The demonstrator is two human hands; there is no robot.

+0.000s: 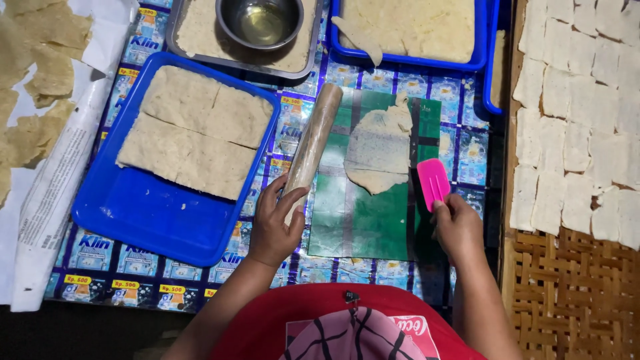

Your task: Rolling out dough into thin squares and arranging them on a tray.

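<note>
My left hand (272, 223) grips the near end of a long wooden rolling pin (313, 137) that lies slanted along the left edge of a green plastic sheet (373, 227). A thin, flattened piece of pale dough (377, 150) rests on that sheet. My right hand (457, 227) holds a pink plastic scraper (433, 181) by its near end, with the blade just right of the dough and not touching it.
A blue tray (153, 213) with slabs of dough sits at the left. A metal tray with a steel bowl of oil (261, 23) and another blue tray (480, 40) lie at the back. Cut dough squares (580, 120) cover a woven mat (573, 293) on the right. Newspaper (53, 180) with torn pieces lies far left.
</note>
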